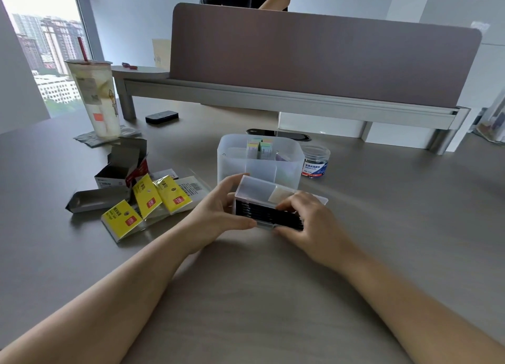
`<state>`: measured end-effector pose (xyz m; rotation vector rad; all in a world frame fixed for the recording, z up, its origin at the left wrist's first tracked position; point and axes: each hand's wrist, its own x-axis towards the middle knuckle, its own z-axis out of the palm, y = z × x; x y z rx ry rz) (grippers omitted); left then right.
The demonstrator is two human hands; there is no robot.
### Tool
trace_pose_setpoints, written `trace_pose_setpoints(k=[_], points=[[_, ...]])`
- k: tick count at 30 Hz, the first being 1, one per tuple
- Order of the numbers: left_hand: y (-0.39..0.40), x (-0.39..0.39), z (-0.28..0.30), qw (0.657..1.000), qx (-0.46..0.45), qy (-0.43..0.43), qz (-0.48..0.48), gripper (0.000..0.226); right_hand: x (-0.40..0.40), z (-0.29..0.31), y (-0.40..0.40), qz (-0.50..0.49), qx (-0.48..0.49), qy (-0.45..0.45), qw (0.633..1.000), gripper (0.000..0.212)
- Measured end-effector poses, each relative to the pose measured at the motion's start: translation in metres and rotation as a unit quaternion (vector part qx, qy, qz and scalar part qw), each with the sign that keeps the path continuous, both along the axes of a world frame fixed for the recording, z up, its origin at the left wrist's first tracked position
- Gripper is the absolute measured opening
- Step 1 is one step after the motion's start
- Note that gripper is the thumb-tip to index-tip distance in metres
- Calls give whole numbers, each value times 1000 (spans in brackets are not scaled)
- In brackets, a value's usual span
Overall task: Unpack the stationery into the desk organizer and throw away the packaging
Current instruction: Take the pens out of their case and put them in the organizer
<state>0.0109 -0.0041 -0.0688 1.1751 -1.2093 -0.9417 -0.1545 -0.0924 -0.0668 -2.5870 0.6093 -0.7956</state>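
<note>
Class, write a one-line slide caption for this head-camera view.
Both hands hold a clear pen case in front of the organizer, packaging at left.

Grey wood-grain desk (382, 227), translucent organizer (235, 161), clip jar (315, 162), yellow packets (151, 199), opened cartons (120, 167), drink cup (95, 98), black remote (161, 117) set on it.

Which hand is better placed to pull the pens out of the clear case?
Likely the right hand: its fingers lie on the black pens, while the left hand steadies the clear case.
</note>
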Motion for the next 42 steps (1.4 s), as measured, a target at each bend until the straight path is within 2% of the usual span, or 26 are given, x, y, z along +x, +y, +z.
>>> trace_pose_setpoints(k=[4,15,23,35,42], points=[[2,0,4,1000,-16,-7,4,82,-1,2,0,-1,15,-9,1000,27],[3,-1,4,994,-8,-106,14,82,1,3,-12,4,123,-7,992,32],[1,2,3,997,6,-72,10,83,-1,-1,-7,21,44,-6,999,26],[0,6,2,998,10,-59,15,86,1,-3,-7,13,3,14,1000,24],[0,6,4,999,16,-48,3,82,3,-4,-10,24,18,29,999,25]])
